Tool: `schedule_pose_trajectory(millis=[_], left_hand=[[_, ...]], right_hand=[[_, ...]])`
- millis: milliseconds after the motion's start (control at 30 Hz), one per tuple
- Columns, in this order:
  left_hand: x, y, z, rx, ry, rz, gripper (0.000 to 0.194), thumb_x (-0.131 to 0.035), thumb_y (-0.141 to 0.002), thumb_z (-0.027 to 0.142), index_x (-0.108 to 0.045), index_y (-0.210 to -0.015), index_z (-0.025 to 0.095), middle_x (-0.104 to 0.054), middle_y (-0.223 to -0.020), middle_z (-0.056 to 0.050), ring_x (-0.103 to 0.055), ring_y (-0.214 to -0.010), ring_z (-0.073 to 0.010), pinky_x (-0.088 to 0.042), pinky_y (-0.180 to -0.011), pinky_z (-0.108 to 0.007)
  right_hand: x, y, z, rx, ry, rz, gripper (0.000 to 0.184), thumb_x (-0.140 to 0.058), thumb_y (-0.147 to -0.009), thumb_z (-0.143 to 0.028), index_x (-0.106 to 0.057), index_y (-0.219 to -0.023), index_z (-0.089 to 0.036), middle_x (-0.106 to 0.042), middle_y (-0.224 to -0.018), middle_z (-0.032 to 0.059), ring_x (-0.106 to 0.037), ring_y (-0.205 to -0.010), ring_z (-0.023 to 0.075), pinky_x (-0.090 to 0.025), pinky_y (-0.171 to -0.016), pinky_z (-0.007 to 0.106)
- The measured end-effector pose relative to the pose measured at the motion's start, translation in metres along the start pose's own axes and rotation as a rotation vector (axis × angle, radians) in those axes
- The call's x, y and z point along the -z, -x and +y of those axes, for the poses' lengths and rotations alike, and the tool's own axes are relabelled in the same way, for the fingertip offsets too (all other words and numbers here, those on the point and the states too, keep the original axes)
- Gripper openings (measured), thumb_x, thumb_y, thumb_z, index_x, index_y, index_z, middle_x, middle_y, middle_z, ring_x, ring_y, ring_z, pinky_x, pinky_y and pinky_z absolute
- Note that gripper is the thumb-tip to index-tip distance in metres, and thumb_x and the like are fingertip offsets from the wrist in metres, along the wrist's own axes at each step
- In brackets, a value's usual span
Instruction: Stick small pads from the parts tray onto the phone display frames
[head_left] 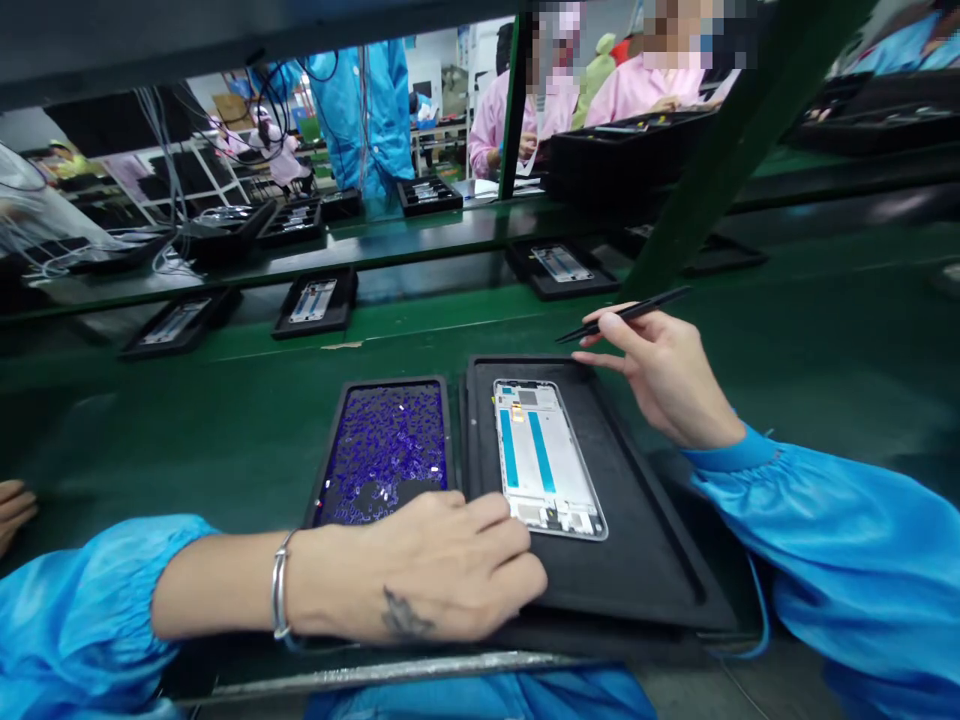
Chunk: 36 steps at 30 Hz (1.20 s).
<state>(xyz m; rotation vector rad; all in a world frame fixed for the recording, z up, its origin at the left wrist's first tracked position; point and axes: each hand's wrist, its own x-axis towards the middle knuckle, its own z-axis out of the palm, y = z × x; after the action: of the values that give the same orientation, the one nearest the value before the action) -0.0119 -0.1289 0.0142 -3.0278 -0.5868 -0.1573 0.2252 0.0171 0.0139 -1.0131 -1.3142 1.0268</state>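
My right hand (667,375) is closed around black tweezers (626,315), which point left above the far edge of a black tray (637,560). On that tray lies a silver phone frame (566,460) with two blue strips along its inside. My left hand (442,570) is at the frame's near left corner. Its fingers are curled, and their tips are hidden, so what they hold, if anything, does not show. Partly behind this hand is a smaller black tray (446,420) with many tiny purple-edged pieces (390,435) scattered in it.
Beyond, on the green bench (247,420), sit black trays with phone frames, such as a left tray (315,300) and a right one (562,268). A slanted green post (720,160) rises at the right. Another person's hand (13,510) shows at the left edge.
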Motion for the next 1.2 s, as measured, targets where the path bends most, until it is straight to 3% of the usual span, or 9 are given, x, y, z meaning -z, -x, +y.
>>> schedule_pose_trajectory(millis=[167, 500, 633, 767, 867, 1000, 1100, 1200], left_hand=[[-0.002, -0.002, -0.05, 0.1, -0.046, 0.021, 0.015, -0.048, -0.098, 0.031, -0.049, -0.099, 0.017, -0.054, -0.097, -0.006, -0.047, -0.09, -0.0191, -0.046, -0.066, -0.029], [-0.017, -0.035, -0.231, 0.378, -0.13, 0.051, 0.023, -0.044, -0.1, 0.03, -0.055, -0.108, 0.012, -0.059, -0.107, -0.01, -0.052, -0.101, -0.0199, -0.046, -0.091, -0.036], [-0.033, -0.035, -0.28, 0.484, -0.176, 0.022, 0.032, -0.056, -0.095, 0.035, -0.057, -0.12, 0.015, -0.058, -0.119, -0.009, -0.059, -0.104, -0.0207, -0.052, -0.089, -0.042], [-0.033, -0.029, -0.301, 0.519, -0.196, -0.07, 0.033, -0.058, -0.095, 0.035, -0.057, -0.121, 0.015, -0.059, -0.12, -0.009, -0.061, -0.103, -0.0204, -0.054, -0.088, -0.041], [-0.02, -0.049, -0.308, 0.501, -0.215, -0.099, 0.033, -0.058, -0.094, 0.035, -0.057, -0.121, 0.015, -0.058, -0.121, -0.009, -0.06, -0.106, -0.0212, -0.053, -0.089, -0.042], [-0.014, -0.123, -0.305, 0.421, -0.221, -0.036, 0.038, -0.058, -0.094, 0.035, -0.054, -0.127, 0.015, -0.054, -0.129, -0.011, -0.056, -0.114, -0.0242, -0.05, -0.095, -0.047], [-0.026, -0.184, -0.294, 0.381, -0.19, -0.027, 0.039, -0.058, -0.094, 0.035, -0.053, -0.127, 0.016, -0.054, -0.129, -0.011, -0.057, -0.112, -0.0236, -0.051, -0.093, -0.045], [-0.043, -0.216, -0.287, 0.403, -0.168, -0.033, 0.037, -0.058, -0.094, 0.035, -0.054, -0.125, 0.015, -0.056, -0.125, -0.01, -0.059, -0.107, -0.022, -0.053, -0.09, -0.043]], right_hand=[[0.009, 0.001, -0.016, 0.04, -0.06, 0.065, 0.029, -0.076, -0.073, -0.042, -0.068, -0.087, -0.018, -0.061, -0.093, 0.0033, -0.062, -0.081, 0.0121, -0.061, -0.071, 0.026], [0.014, 0.001, -0.018, 0.056, -0.054, 0.057, 0.031, -0.076, -0.074, -0.043, -0.068, -0.091, -0.018, -0.062, -0.096, 0.0046, -0.063, -0.085, 0.0141, -0.062, -0.072, 0.027], [0.016, 0.003, -0.021, 0.071, -0.048, 0.04, 0.031, -0.074, -0.075, -0.044, -0.068, -0.091, -0.019, -0.062, -0.097, 0.0047, -0.064, -0.086, 0.0151, -0.062, -0.073, 0.029], [0.012, 0.012, -0.027, 0.091, -0.025, 0.03, 0.029, -0.072, -0.077, -0.044, -0.067, -0.091, -0.019, -0.063, -0.097, 0.0049, -0.063, -0.084, 0.0152, -0.062, -0.072, 0.03], [0.004, 0.022, -0.03, 0.113, 0.012, -0.002, 0.028, -0.071, -0.078, -0.043, -0.067, -0.09, -0.018, -0.063, -0.096, 0.0053, -0.063, -0.084, 0.015, -0.062, -0.069, 0.028], [-0.003, 0.03, -0.029, 0.136, 0.132, -0.064, 0.025, -0.069, -0.08, -0.041, -0.068, -0.09, -0.018, -0.064, -0.093, 0.0045, -0.064, -0.084, 0.015, -0.061, -0.068, 0.026], [-0.002, 0.03, -0.027, 0.15, 0.196, -0.072, 0.024, -0.068, -0.08, -0.041, -0.068, -0.09, -0.018, -0.065, -0.093, 0.0042, -0.065, -0.085, 0.0155, -0.061, -0.068, 0.026], [0.002, 0.026, -0.026, 0.153, 0.171, -0.04, 0.024, -0.068, -0.081, -0.039, -0.068, -0.09, -0.018, -0.064, -0.095, 0.0042, -0.064, -0.083, 0.0143, -0.06, -0.067, 0.024]])
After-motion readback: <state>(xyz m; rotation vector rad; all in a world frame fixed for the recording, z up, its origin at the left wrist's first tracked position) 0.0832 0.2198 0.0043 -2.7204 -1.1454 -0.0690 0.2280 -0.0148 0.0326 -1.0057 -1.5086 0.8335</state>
